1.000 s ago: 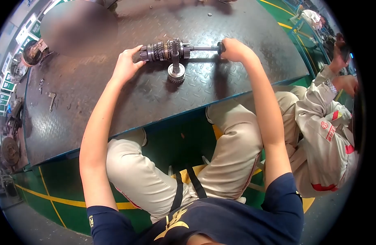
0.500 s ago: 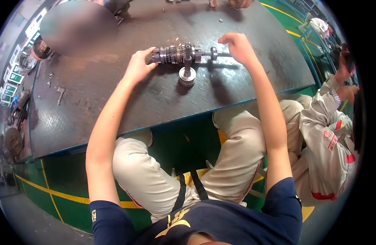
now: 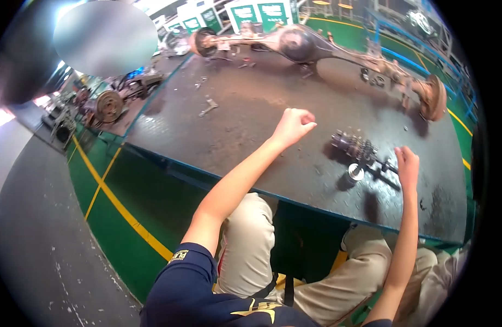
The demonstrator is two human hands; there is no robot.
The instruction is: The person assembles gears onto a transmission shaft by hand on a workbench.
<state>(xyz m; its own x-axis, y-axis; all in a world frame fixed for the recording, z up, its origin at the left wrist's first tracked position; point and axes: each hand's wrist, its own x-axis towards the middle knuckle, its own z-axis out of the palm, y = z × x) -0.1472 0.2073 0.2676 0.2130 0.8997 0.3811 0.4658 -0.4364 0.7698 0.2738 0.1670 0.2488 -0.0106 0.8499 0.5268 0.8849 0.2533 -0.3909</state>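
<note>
A metal gear shaft [image 3: 355,144] with several toothed gears lies on the table. In front of it stands a smaller gear piece [image 3: 356,173] with a pale round face. My left hand [image 3: 293,126] hovers over the table to the left of the gear shaft, apart from it. Its fingers are curled in and nothing shows between them. Beside the thin right end of the shaft is my right hand [image 3: 408,166], its fingers folded. Whether it touches the shaft, or has anything inside it, is hidden.
Along the table's [image 3: 218,147] far side lies a long rusty axle housing [image 3: 297,43] with a brake drum [image 3: 433,98] at its right end. A small metal bracket [image 3: 209,107] lies left of centre. Machine parts [image 3: 109,106] stand at the far left. A person's pale clothing [image 3: 442,283] shows at lower right.
The view has swung left, so the gear shaft appears farther right. My left hand has left the shaft's left end and curled its fingers. My right hand's fingers have folded further in.
</note>
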